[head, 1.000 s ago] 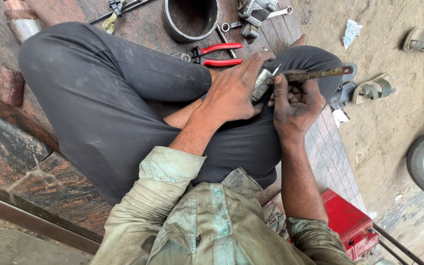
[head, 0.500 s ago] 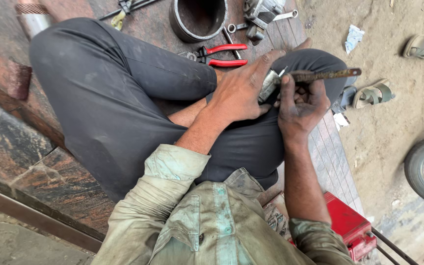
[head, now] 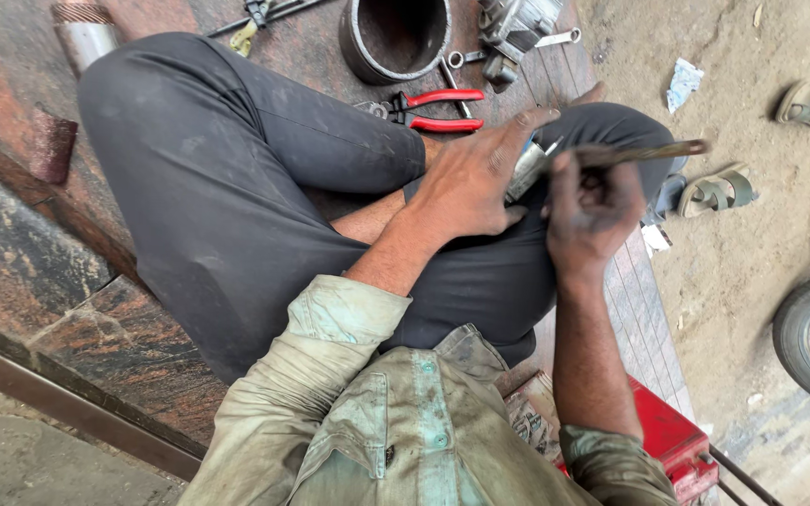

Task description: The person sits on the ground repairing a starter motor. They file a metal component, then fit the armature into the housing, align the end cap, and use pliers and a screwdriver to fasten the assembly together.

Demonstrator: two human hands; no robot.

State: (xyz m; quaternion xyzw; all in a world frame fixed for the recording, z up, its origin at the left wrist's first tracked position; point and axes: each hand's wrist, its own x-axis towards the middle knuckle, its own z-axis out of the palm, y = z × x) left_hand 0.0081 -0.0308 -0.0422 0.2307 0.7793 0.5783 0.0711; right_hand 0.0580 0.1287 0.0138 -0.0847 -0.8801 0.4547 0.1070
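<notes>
Since the earlier frame little has moved — our grip is unchanged and the view has only shifted slightly. We press our left hand (head: 469, 178) down on a small metal part (head: 525, 169) resting on our knee, fingers curled over it. Our right hand (head: 591, 208) is fisted around a thin rusty rod (head: 653, 152) — its tip points right. Red-handled pliers (head: 428, 109) lie beyond, near a metal cylinder (head: 394, 37).
</notes>
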